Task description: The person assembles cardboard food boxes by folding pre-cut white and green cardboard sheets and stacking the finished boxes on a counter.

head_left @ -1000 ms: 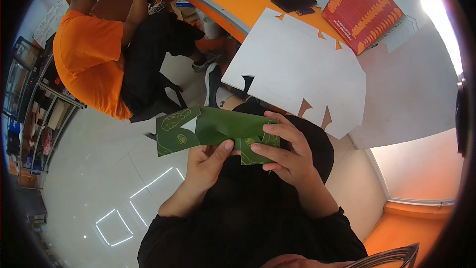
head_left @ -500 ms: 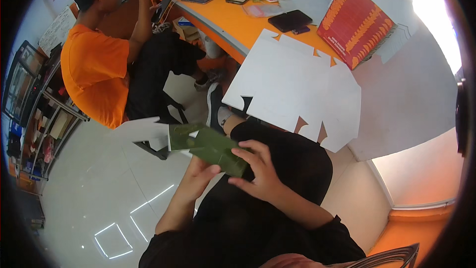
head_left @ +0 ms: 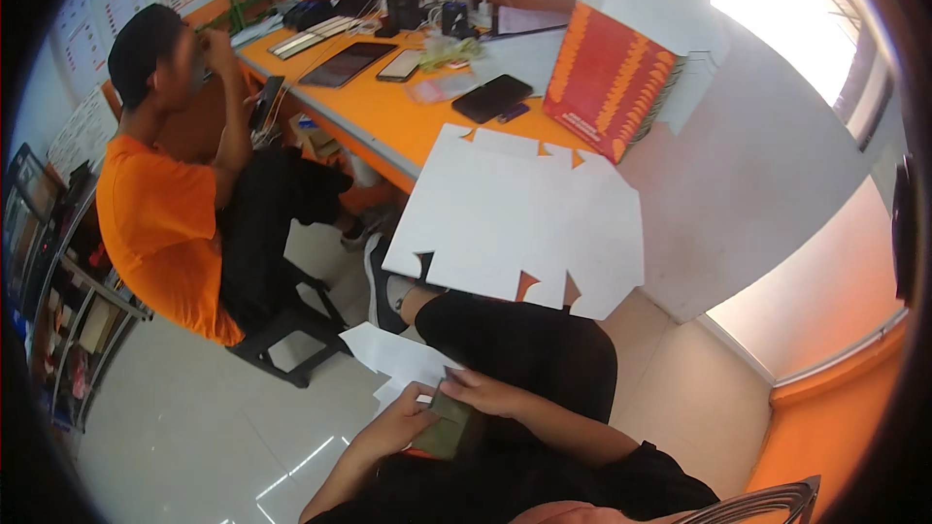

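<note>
A partly folded card carton with a dark green outer face (head_left: 447, 430) is between my hands, low over my lap. Its white flaps (head_left: 400, 355) stick out past my fingers toward the far left, and a small orange-red strip shows at the lower edge. My left hand (head_left: 396, 421) grips the carton's left side, thumb on the green face. On the far side my right hand (head_left: 488, 394) pinches the top edge, its fingers closed on the card. Part of the carton is hidden behind my fingers.
A large white die-cut card sheet (head_left: 524, 218) lies beyond my knee, over the orange table's (head_left: 364, 121) near edge. A red box (head_left: 612, 78), a black phone (head_left: 492, 98) and a tablet (head_left: 348, 65) are on the table. A person in orange (head_left: 160, 194) sits at left on a black stool (head_left: 291, 335).
The view has tilted up, showing more of the table. The carton has come closer to my lap and turned; my right hand has moved from its right end to its top edge.
</note>
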The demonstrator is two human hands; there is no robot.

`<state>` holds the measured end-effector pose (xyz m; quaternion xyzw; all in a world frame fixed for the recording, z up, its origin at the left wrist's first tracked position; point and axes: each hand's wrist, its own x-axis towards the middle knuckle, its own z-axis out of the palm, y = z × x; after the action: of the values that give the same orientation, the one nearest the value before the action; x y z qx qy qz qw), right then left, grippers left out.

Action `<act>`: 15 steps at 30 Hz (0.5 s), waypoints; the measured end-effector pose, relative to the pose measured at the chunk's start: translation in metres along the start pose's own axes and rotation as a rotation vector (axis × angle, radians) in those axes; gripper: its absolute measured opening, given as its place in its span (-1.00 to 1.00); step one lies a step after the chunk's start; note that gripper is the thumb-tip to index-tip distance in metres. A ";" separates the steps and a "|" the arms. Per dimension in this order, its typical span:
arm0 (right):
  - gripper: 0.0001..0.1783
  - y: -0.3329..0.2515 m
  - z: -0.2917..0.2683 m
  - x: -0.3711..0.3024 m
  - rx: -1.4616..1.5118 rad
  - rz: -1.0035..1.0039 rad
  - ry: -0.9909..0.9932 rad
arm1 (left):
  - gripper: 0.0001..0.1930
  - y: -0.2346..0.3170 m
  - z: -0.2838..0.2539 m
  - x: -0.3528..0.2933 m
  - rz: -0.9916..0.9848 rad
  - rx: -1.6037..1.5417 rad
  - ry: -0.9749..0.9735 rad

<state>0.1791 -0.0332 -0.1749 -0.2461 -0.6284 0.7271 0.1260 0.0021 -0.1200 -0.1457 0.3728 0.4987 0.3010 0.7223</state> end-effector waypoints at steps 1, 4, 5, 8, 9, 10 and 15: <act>-0.36 0.006 0.002 0.001 0.000 -0.123 0.116 | -0.72 0.004 -0.001 0.002 0.024 -0.019 -0.001; -0.34 0.028 0.002 0.009 -0.133 -0.559 0.303 | -0.70 0.017 -0.001 0.008 0.028 -0.017 -0.010; -0.49 0.032 -0.005 0.008 -0.247 -0.625 0.308 | -0.70 0.017 -0.003 0.011 0.034 -0.003 -0.023; -0.69 0.003 -0.005 0.001 -0.395 -0.409 0.212 | -0.71 0.010 -0.010 0.015 0.083 -0.050 -0.051; -0.72 0.002 -0.007 0.002 -0.431 -0.450 0.209 | -0.70 0.009 -0.009 0.013 0.082 -0.032 -0.049; -0.72 0.001 -0.011 0.000 -0.442 -0.457 0.221 | -0.70 0.007 -0.008 0.011 0.080 -0.015 -0.045; -0.69 0.009 -0.023 -0.003 -0.425 -0.300 0.303 | -0.43 0.028 -0.003 -0.008 0.082 0.105 -0.241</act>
<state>0.1947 -0.0168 -0.1849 -0.2772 -0.7698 0.5077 0.2698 -0.0055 -0.1105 -0.1186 0.4636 0.4079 0.2570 0.7434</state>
